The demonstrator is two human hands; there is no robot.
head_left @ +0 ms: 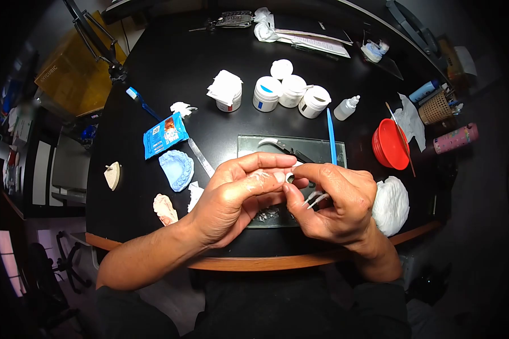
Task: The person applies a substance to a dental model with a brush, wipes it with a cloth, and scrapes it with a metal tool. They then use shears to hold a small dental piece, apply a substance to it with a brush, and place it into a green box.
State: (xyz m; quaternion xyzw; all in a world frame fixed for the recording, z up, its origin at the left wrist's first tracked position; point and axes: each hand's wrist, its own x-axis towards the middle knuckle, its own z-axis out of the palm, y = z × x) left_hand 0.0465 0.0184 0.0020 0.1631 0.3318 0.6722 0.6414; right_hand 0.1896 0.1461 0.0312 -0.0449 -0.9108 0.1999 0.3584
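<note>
My left hand [234,189] and my right hand [339,198] meet above a glass plate [328,146]. Between their fingertips is a small white-rimmed piece [290,177] with a dark hollow; its exact kind is too small to make out. The left thumb and fingers close on it from one side, the right ones from the other. White smears mark the left thumb. Two thin white sticks [316,200] poke out between the right fingers. Grey crumbs [267,215] lie on the plate below, near a dark curved tool [285,148] that the hands partly hide.
White jars [267,101] and a dropper bottle [346,107] stand beyond the plate. A blue stick [331,135] crosses its far edge. To the right are a red bowl [391,147] and white wadding [391,206]; to the left, a blue dental cast [177,170] and a blue packet [165,135].
</note>
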